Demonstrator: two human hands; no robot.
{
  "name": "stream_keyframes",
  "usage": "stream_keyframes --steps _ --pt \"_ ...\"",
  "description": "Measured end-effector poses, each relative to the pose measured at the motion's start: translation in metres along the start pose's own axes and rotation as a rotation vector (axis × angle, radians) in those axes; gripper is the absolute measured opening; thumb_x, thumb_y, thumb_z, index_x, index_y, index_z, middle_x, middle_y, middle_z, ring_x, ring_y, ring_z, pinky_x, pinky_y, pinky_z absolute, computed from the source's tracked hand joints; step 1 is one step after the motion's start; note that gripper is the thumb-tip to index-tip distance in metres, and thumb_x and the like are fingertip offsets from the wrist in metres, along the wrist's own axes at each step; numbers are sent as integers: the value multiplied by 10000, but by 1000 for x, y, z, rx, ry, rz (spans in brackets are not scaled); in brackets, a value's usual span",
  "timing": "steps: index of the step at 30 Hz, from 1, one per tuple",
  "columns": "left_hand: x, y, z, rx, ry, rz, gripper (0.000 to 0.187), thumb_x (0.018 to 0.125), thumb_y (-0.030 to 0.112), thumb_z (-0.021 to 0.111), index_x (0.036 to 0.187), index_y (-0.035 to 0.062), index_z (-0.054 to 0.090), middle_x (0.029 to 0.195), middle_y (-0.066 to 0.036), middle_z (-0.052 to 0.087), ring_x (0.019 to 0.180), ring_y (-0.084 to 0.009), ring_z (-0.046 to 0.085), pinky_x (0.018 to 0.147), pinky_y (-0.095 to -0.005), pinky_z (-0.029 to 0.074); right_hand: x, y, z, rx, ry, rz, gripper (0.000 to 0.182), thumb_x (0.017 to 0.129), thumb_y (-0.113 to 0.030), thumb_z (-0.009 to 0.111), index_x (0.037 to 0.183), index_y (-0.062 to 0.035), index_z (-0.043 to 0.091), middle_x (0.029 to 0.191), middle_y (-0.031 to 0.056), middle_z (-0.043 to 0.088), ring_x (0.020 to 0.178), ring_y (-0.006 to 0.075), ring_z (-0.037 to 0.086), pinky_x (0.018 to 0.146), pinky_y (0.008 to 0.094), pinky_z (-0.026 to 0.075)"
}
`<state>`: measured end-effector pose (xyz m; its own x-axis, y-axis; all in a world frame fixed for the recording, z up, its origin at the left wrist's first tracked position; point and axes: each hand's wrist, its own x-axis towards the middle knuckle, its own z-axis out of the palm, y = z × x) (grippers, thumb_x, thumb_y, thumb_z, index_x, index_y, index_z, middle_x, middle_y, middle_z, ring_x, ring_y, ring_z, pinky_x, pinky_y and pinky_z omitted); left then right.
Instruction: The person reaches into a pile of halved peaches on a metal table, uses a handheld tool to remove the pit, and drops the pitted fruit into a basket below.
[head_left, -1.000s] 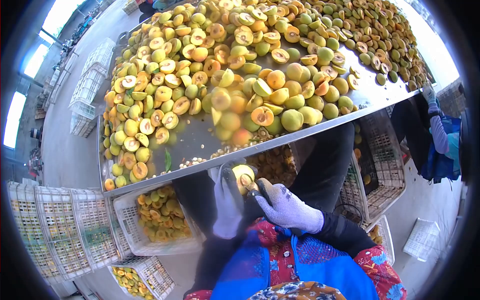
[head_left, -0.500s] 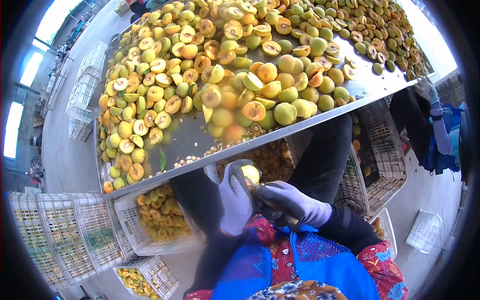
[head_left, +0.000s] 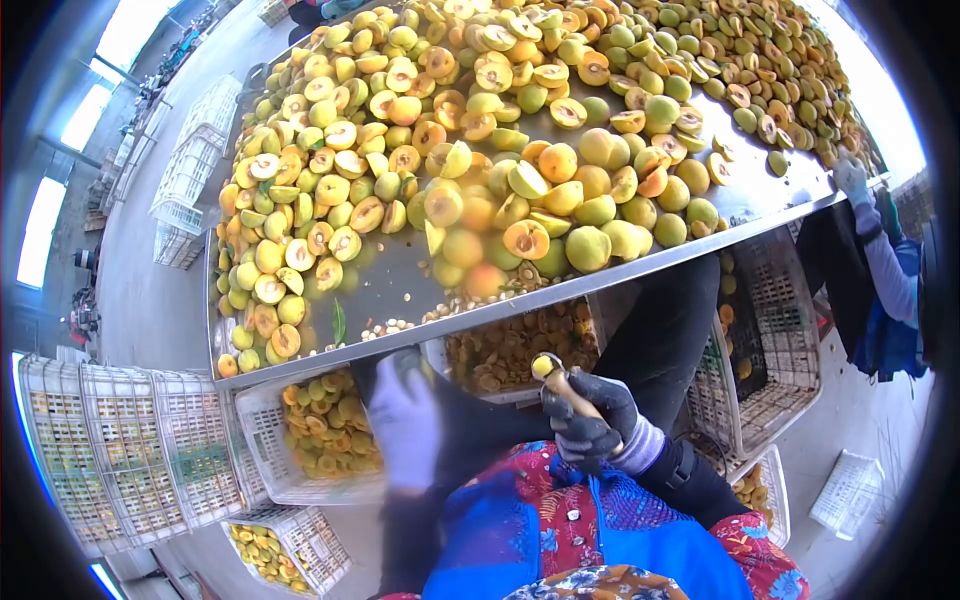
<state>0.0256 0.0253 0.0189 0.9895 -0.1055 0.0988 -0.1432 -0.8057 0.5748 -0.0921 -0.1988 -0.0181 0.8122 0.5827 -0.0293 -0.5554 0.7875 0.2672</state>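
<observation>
My right hand (head_left: 595,420), in a dark-coated glove, is wrapped round the wooden handle of a pitting tool (head_left: 575,393). A small yellow piece (head_left: 543,365) shows in the ring-like metal tip. My left hand (head_left: 403,410), gloved likewise, is over my thigh beside a white crate of fruit halves (head_left: 335,425). Motion smears its fingers; a faint yellowish patch shows there, and I cannot make out whether it holds anything. Ahead of both hands, halved apricot-like fruit (head_left: 527,239) is heaped on a metal table (head_left: 385,280), with loose pits (head_left: 390,327) near its edge.
Between my legs stands a crate of fruit pieces (head_left: 520,350). Stacked white crates (head_left: 120,450) are at left, and a tall crate (head_left: 770,350) is at right. A co-worker's gloved hand (head_left: 850,180) is at the table's far right corner. The table's raised metal rim (head_left: 600,275) runs before me.
My left hand has moved away from my right hand toward the left crate, and the fruit half between them is no longer visible there. The pitting tool now shows in my right hand.
</observation>
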Motion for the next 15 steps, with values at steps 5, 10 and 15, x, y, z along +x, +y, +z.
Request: stream_keyframes --steps 5,10,15 --pt "23 -32 -50 886 124 26 345 930 253 591 1185 22 567 1062 -210 602 986 -370 596 842 -451 487 12 -16 -24 -269 319 -49 429 1033 -437 416 1043 -38 573 581 14 484 415 119 439 421 258 361" --pt "113 36 36 468 -88 735 387 850 174 615 1214 46 571 1102 -183 611 1056 -355 583 905 -440 486 17 -2 11 -529 550 -111 380 1031 -386 460 988 -29 581 584 1 477 428 90 443 390 219 353" --pt "145 48 68 720 -339 844 505 788 266 696 1230 67 555 1065 -161 641 1039 -340 616 882 -415 501 -3 -4 18 -612 614 -206 391 1033 -397 458 968 -30 580 568 -1 467 426 88 446 387 216 348"
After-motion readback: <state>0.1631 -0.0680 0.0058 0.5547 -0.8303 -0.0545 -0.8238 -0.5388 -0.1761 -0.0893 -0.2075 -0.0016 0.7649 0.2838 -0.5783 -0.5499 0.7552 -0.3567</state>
